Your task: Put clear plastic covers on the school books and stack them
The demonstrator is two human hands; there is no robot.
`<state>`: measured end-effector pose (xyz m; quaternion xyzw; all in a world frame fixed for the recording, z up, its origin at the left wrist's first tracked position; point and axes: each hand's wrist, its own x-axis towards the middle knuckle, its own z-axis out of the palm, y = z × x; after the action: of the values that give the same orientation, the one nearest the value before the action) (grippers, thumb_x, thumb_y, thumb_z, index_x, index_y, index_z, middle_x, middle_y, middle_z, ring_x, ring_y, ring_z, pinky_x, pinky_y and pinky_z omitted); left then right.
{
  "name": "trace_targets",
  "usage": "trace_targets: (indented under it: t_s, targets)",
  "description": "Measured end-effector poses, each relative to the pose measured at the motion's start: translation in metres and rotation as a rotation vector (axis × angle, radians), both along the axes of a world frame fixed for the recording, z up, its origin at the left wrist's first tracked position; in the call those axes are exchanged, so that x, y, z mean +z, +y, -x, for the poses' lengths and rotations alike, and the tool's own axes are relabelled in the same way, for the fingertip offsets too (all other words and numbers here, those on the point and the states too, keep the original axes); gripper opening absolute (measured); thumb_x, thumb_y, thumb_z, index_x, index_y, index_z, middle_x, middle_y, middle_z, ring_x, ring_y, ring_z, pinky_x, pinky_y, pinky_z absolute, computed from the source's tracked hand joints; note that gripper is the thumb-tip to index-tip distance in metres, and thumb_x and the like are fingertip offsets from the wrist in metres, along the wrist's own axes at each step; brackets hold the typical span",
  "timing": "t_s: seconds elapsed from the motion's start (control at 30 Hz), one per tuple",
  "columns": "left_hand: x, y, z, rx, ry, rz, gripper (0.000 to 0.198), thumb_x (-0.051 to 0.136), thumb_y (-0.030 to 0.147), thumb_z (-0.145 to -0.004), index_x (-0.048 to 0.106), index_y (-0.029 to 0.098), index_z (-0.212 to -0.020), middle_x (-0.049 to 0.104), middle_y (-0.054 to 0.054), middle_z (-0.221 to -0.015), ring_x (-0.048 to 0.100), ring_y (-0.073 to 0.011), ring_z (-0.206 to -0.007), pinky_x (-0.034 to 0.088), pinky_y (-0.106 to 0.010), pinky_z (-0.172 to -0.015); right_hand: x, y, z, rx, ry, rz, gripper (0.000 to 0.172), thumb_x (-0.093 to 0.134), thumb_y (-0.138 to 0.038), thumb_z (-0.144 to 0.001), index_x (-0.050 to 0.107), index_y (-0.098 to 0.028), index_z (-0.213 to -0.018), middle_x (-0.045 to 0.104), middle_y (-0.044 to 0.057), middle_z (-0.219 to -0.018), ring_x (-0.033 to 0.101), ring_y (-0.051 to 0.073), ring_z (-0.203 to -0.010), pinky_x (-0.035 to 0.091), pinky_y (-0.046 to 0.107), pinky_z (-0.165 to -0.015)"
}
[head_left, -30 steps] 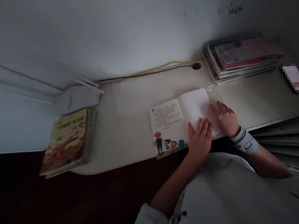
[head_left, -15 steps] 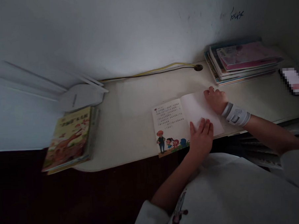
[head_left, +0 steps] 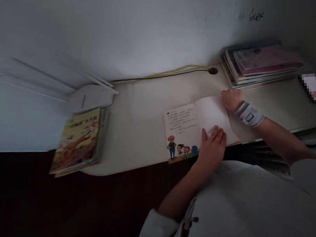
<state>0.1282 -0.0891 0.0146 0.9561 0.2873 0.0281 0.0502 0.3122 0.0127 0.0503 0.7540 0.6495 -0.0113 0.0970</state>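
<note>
An open picture book (head_left: 181, 122) lies on the white desk near its front edge. Its left page carries printed text and cartoon figures along the bottom; the right page (head_left: 212, 112) looks blank and pale. My left hand (head_left: 213, 144) rests flat on the lower part of that blank page, fingers stretched out. At the page's upper right edge, my right hand (head_left: 232, 98) is closed, its fingertips curled round the edge and partly hidden. A grey band with a small rectangular face circles the right wrist. The page's right side appears slightly raised over another sheet.
Picture books (head_left: 79, 141) lie piled at the desk's left end, beside a white object (head_left: 91, 98). A taller stack of books (head_left: 265, 63) stands at the back right, near a blurred-out phone (head_left: 313, 87). Yellow and black cables (head_left: 166, 74) run along the wall to a desk hole (head_left: 213, 71).
My right hand has curled more tightly at the page's upper right edge, and that side of the page is lifted a little. My left hand stays flat. The whole view has shifted slightly.
</note>
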Motion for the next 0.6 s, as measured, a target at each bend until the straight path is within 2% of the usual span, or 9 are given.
trace_targets:
  t_s: [0.13,0.23,0.33,0.4,0.43,0.5,0.6]
  targets:
    - [-0.007,-0.001,0.003,-0.008,-0.038,0.006,0.039,0.036,0.011,-0.092,0.058,0.014,-0.124,0.057,-0.014,-0.133,0.045,-0.0283,-0.132,0.028,-0.068,-0.106,-0.006,0.002,-0.003,0.0,-0.01,-0.079,0.037,0.035,-0.012,-0.089,0.067,-0.011,-0.108,0.069,0.02,-0.103,0.066,0.029,-0.095,0.049,0.036,-0.074]
    - [-0.007,-0.002,0.007,-0.007,-0.048,0.029,0.039,0.036,0.012,-0.092,0.058,0.015,-0.124,0.058,-0.013,-0.133,0.047,-0.0268,-0.13,0.026,-0.067,-0.107,-0.012,0.004,-0.008,0.041,-0.005,-0.072,0.036,0.037,-0.014,-0.088,0.069,-0.013,-0.106,0.068,0.018,-0.105,0.065,0.027,-0.095,0.049,0.035,-0.074]
    - [0.006,0.006,0.014,-0.112,-0.054,0.094,0.035,0.043,0.023,-0.093,0.058,0.021,-0.124,0.056,-0.009,-0.136,0.045,-0.0255,-0.131,0.028,-0.061,-0.109,-0.019,0.003,-0.012,0.08,-0.003,-0.061,0.036,0.037,-0.015,-0.089,0.07,-0.012,-0.103,0.066,0.018,-0.106,0.064,0.027,-0.095,0.049,0.035,-0.075]
    - [0.02,0.024,0.013,-0.202,-0.068,0.147,0.036,0.048,0.034,-0.092,0.057,0.025,-0.125,0.053,-0.006,-0.139,0.045,-0.0255,-0.132,0.031,-0.052,-0.111,-0.023,0.002,-0.013,0.093,0.004,-0.063,0.037,0.035,-0.016,-0.089,0.069,-0.013,-0.104,0.065,0.018,-0.108,0.064,0.028,-0.095,0.049,0.036,-0.075]
    - [0.027,0.036,0.009,-0.206,-0.078,0.161,0.037,0.048,0.038,-0.092,0.057,0.025,-0.126,0.053,-0.005,-0.14,0.046,-0.0257,-0.131,0.033,-0.048,-0.11,-0.024,0.002,-0.013,0.095,0.008,-0.065,0.038,0.034,-0.017,-0.09,0.069,-0.013,-0.105,0.065,0.018,-0.108,0.064,0.027,-0.095,0.049,0.035,-0.075]
    - [0.035,0.068,-0.008,-0.05,-0.091,0.13,0.037,0.041,0.032,-0.095,0.055,0.021,-0.127,0.055,-0.008,-0.137,0.05,-0.0254,-0.126,0.034,-0.045,-0.109,-0.026,0.001,-0.012,0.088,0.014,-0.069,0.04,0.031,-0.016,-0.091,0.067,-0.013,-0.108,0.064,0.017,-0.11,0.063,0.027,-0.096,0.049,0.035,-0.075]
    - [0.032,0.115,-0.043,0.216,-0.098,0.072,0.036,0.039,0.024,-0.095,0.055,0.013,-0.126,0.06,-0.015,-0.127,0.057,-0.0257,-0.115,0.041,-0.041,-0.1,-0.025,0.0,-0.011,0.07,0.029,-0.067,0.041,0.03,-0.015,-0.091,0.066,-0.012,-0.11,0.064,0.019,-0.109,0.064,0.026,-0.095,0.049,0.034,-0.076]
